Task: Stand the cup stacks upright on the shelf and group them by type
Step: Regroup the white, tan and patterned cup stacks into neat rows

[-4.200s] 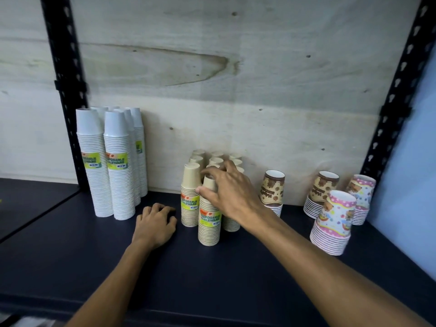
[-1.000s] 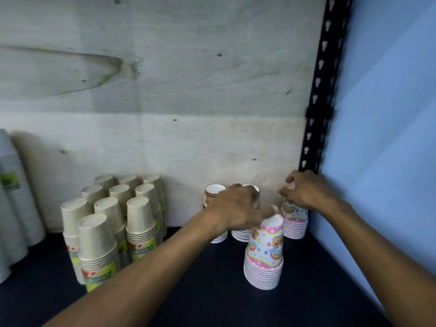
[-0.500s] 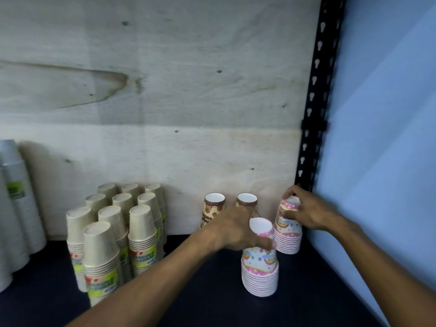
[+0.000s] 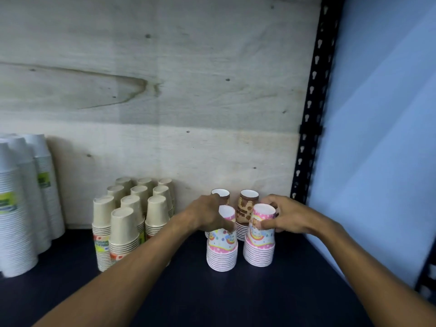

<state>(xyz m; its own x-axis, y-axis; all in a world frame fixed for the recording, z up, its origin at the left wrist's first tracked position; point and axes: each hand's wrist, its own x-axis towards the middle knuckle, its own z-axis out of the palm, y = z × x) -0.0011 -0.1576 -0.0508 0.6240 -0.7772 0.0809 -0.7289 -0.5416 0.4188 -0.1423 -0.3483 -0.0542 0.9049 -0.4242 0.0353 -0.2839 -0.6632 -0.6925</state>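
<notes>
- Nearest us, our two forearms reach in over the dark navy shelf (image 4: pixel 236 298), and both hands work on the front pair of stacks.
- Our left hand (image 4: pixel 207 217) curls round the upper cup of the left pink dotted paper cup stack (image 4: pixel 222 246); its fingers (image 4: pixel 230 224) wrap the side, partly closed, gripping it.
- Our right hand (image 4: pixel 286 217) holds the right pink dotted paper cup stack (image 4: pixel 259 241) near its top, the thumb on the front face and the other fingers curled behind, so it is a pinch and not a flat push.
- Both pink stacks stand upright, bases up, just beside each other with a narrow gap between them.
- We judge the main risk is tipping: holding high on a stack while nudging it sideways could lean it into its neighbour or lift off the top cups.
- Just behind stand two brown bear-print paper cup stacks (image 4: pixel 247 208), the left one partly hidden; a careless knuckle could knock them.
- Farther left sits a cluster of beige paper cup stacks (image 4: pixel 132 220), upright and grouped.
- At the far left edge stand tall white plastic cup stacks (image 4: pixel 21 204), well apart from our hands.
</notes>
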